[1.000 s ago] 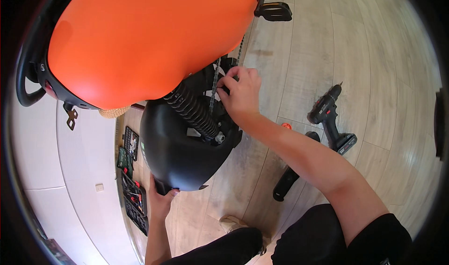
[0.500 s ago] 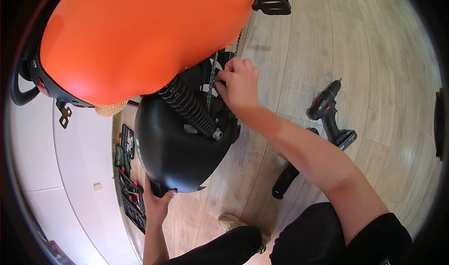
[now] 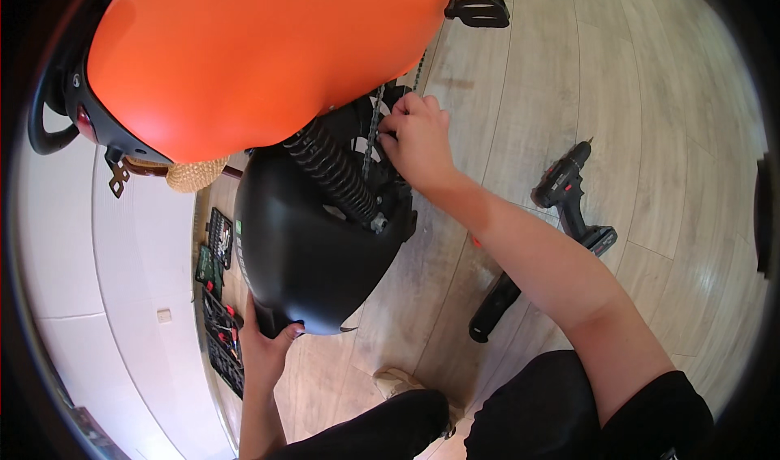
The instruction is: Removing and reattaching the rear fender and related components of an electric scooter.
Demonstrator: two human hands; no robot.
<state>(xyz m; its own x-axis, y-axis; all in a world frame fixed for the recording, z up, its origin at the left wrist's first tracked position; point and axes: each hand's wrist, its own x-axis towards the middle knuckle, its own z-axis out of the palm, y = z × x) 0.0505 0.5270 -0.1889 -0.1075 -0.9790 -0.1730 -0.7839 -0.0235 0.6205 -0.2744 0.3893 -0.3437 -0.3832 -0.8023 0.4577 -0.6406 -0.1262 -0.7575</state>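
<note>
A scooter with a glossy orange body [image 3: 244, 62] fills the upper left. Under its rear sits a smooth black fender [image 3: 301, 257], and a coil-spring shock absorber [image 3: 329, 171] slants down beside it. My left hand [image 3: 264, 350] grips the fender's near lower end, thumb on the rim and fingers mostly hidden behind. Next to a drive chain [image 3: 374, 127], my right hand [image 3: 420, 139] has its fingers bent and pinched together among the dark parts by the wheel. Whatever lies between those fingertips is hidden.
On the wooden floor to the right lie a cordless drill [image 3: 573, 196] and a long black handle-like object [image 3: 494, 307], partly under my forearm. Open tool cases [image 3: 223, 322] stand along the white wall at left. A pedal [image 3: 481, 10] juts out at the top.
The scooter's orange body has shifted slightly right in the picture. Both hands keep their places on it. A small orange-red spot now shows beside my right forearm.
</note>
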